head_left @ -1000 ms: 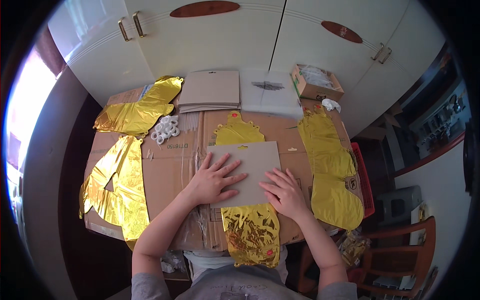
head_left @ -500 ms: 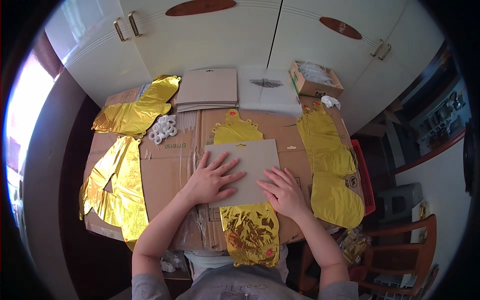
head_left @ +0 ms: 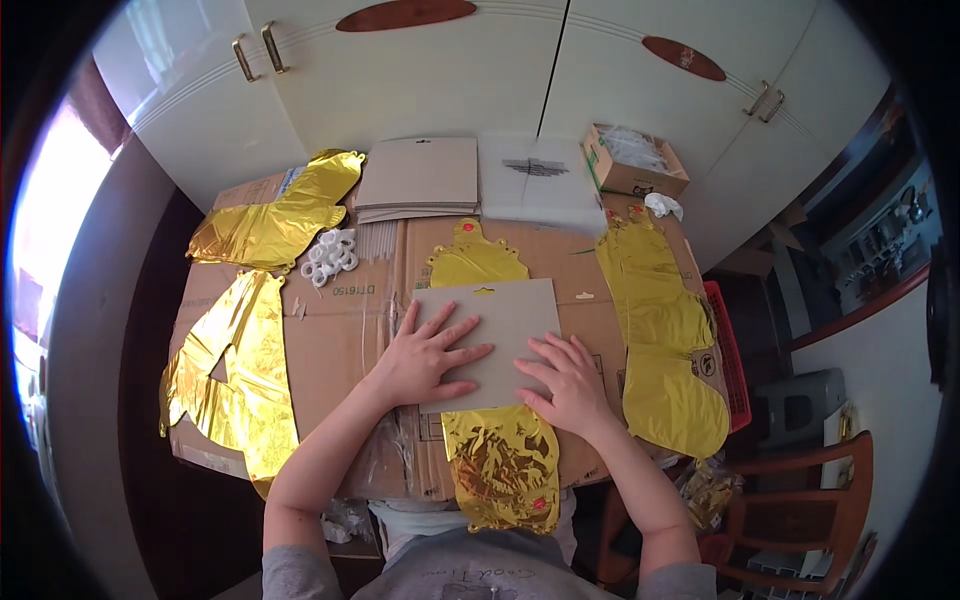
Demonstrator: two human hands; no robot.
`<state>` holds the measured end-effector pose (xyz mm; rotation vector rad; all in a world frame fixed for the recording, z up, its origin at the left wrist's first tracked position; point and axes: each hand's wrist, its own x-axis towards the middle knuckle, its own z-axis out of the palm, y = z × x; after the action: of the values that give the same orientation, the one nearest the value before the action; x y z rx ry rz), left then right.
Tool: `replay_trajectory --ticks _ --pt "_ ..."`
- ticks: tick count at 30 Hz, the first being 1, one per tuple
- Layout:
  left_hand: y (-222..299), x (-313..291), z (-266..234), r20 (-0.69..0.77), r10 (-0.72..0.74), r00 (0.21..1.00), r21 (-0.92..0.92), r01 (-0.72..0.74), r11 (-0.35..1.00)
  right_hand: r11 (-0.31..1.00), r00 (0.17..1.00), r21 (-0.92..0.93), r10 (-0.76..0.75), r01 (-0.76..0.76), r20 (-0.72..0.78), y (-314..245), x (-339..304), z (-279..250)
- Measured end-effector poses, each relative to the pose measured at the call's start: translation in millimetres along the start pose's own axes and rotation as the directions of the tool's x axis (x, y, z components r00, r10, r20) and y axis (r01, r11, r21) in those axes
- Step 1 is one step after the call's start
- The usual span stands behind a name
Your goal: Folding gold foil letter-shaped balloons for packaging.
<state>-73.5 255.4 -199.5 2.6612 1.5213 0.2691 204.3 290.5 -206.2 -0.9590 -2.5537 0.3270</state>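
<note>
A grey cardboard sheet (head_left: 500, 325) with a hanging slot at its top edge lies over the middle of a flat gold foil balloon (head_left: 500, 460). The balloon's ends stick out above and below the sheet. Flat on the sheet's left part rests my left hand (head_left: 425, 358), fingers spread. My right hand (head_left: 568, 385) lies on its right edge, fingers stretched out and a little apart. Neither hand is wrapped round anything. More gold foil balloons lie at the left (head_left: 240, 375) and at the right (head_left: 660, 340).
Behind the sheet stand a stack of cardboard sheets (head_left: 418, 180), a pile of clear plastic bags (head_left: 535, 185) and a small box (head_left: 635, 160) of clear plastic pieces. White rings (head_left: 328, 256) are heaped at the left. A red basket (head_left: 735, 360) sits past the right edge.
My right thumb and fingers have spread slightly on the sheet. My left hand stays in place, and the sheet and balloons look unmoved apart from a slight shift of the whole view.
</note>
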Motion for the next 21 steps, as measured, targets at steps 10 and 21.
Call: replay_trajectory --ticks 10,21 --pt "2 -1 -4 0.031 0.005 1.000 0.001 -0.005 1.000 0.995 0.981 0.060 -0.095 0.085 0.171 8 -17 -7" --pt "-3 3 2 0.075 0.058 0.996 -0.054 -0.054 0.997 0.863 0.863 -0.026 -0.505 0.504 -0.019 -48 -105 -29"
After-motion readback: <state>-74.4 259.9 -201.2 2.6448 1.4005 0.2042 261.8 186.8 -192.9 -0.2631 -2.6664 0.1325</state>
